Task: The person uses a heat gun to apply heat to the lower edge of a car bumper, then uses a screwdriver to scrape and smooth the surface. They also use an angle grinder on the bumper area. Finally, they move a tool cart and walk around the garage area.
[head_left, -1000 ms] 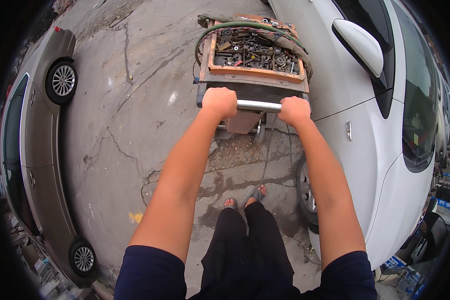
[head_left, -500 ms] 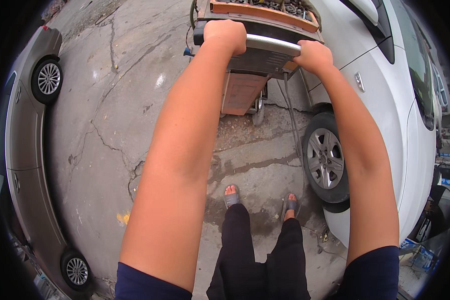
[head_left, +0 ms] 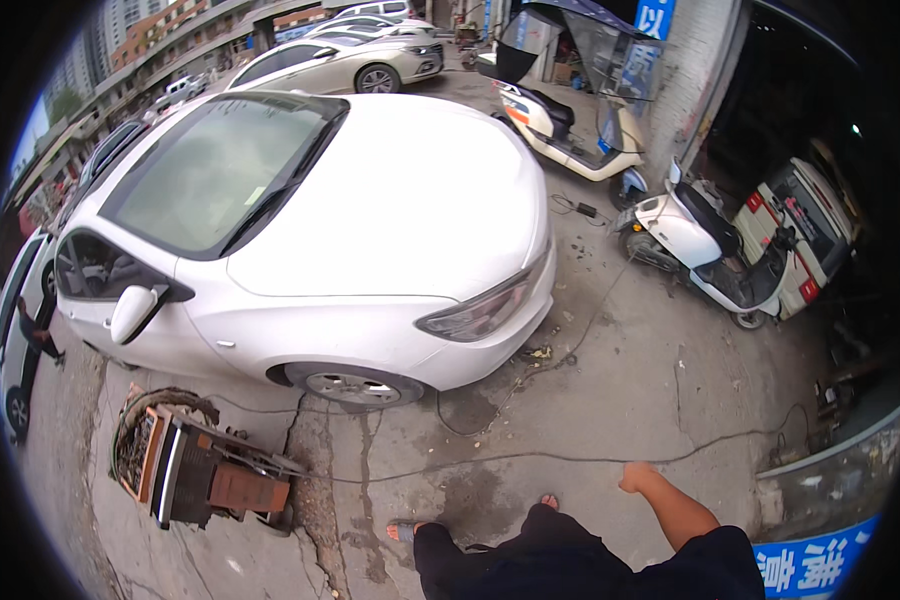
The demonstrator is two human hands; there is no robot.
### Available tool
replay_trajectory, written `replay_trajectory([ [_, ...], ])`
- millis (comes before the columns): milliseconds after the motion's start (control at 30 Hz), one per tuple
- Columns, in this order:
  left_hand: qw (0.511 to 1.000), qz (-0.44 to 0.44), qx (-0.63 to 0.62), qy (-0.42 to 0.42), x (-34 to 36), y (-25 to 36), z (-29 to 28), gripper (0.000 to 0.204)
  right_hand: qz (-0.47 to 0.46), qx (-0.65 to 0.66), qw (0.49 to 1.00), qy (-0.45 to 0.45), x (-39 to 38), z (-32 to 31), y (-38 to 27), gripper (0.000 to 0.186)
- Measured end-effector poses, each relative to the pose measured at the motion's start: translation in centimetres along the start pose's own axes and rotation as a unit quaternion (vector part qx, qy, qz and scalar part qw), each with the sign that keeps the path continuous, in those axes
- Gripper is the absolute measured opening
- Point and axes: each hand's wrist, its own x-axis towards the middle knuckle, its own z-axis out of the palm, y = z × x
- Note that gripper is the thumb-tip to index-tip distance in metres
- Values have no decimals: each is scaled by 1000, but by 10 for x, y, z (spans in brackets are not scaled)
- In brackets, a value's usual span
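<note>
My right hand (head_left: 638, 477) hangs low at my right side, its fingers curled in. Nothing shows in it. The dark cable (head_left: 530, 456) along the ground passes behind this hand in the picture, and they look apart. My left hand is out of view. To my left stands the wheeled cart (head_left: 250, 488), with its silver handle bar (head_left: 171, 470), a reddish-brown panel and a tray of small parts on top. No hand is on the cart.
A white car (head_left: 410, 230) fills the space ahead. Two scooters, one white (head_left: 705, 235) and one cream with a canopy (head_left: 570, 135), stand at right, by a dark doorway (head_left: 820, 110). Cables cross the cracked concrete. A blue sign (head_left: 820, 560) sits at the lower right.
Both hands have let go of the cart's handle. My view has turned right, so the cart now stands off to my left. The right arm has lowered; the left has left the view.
</note>
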Motion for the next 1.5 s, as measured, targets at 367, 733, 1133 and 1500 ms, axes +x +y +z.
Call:
replay_trajectory([
  [367, 817, 393, 247, -341, -420, 418, 428, 46, 127, 877, 458, 73, -58, 214, 334, 22],
  [733, 766, 303, 473, -313, -607, 477, 680, 32, 133, 859, 405, 283, 66, 278, 617, 21],
  [1133, 641, 442, 305, -548, -1138, 622, 1202, 24, 501, 858, 40, -101, -62, 586, 659, 35],
  [1500, 369, 699, 573, -217, -1409, 701, 1508, 36, 279, 942, 169, -80, 238, 478, 1050, 25],
])
